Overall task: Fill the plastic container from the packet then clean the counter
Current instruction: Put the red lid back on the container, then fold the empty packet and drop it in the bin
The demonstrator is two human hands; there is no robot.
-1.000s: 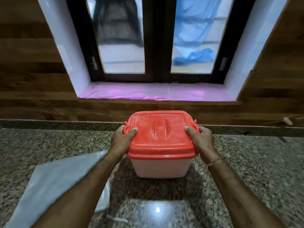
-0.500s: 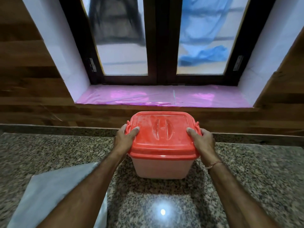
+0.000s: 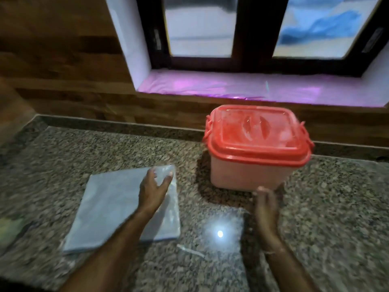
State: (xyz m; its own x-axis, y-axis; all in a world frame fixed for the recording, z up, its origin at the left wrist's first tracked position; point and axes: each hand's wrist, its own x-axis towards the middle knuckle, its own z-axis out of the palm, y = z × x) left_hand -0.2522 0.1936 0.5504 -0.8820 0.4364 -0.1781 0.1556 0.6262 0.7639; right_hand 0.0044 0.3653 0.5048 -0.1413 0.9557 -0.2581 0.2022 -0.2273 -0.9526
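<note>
Head view: one plastic container (image 3: pixel 248 175), its single red lid (image 3: pixel 256 133) on, stands on the granite counter (image 3: pixel 336 207). One flat grey packet (image 3: pixel 113 207) lies left of the container. The left hand (image 3: pixel 154 189) rests on the packet with its fingers straight. The right hand (image 3: pixel 266 205), blurred, hovers just before the container, fingers extended and empty. One pale scrap (image 3: pixel 190 250) lies nearer than the container.

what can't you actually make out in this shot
All in the head view:
What is inside the container: its red lid is on and the walls are cloudy.
Right hand: motion blur hides how the fingers lie.
Greenish thing at the left edge: cut off and blurred.
Pale scrap on the counter: too small to name.
</note>
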